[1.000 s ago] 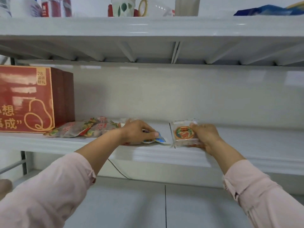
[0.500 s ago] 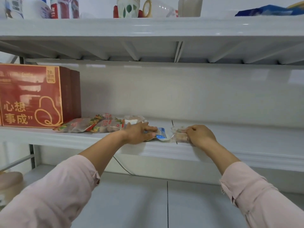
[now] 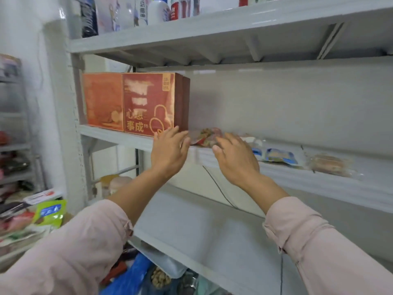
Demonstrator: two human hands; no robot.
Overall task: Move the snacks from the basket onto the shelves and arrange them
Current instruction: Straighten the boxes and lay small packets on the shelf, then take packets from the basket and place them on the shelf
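**Q:** What does the shot show, left to right?

**A:** At centre left an orange box (image 3: 104, 101) and a red box (image 3: 148, 105) stand side by side on the middle shelf (image 3: 297, 177). Your left hand (image 3: 170, 150), fingers spread and empty, is in front of the red box's lower corner; whether it touches cannot be told. Next comes a red-and-green snack packet (image 3: 205, 137). Your right hand (image 3: 234, 160), also loose-fingered and holding nothing, hovers at that packet's near edge. Further right, a blue-and-white packet (image 3: 278, 155) and a clear brownish packet (image 3: 328, 165) lie flat on the shelf.

**Q:** How should you handle this step?

**A:** It looks like you are straightening the row. Bring your palms in from either side of the red-and-green packet and slide it flat. Keep it back from the shelf's rim, and avoid knocking the red box.

**Q:** And the containers?

**A:** Both boxes are closed, so their contents are unseen. At bottom centre a blurred blue container (image 3: 136, 275) seems to hold more packets. Whether it is the basket cannot be told.
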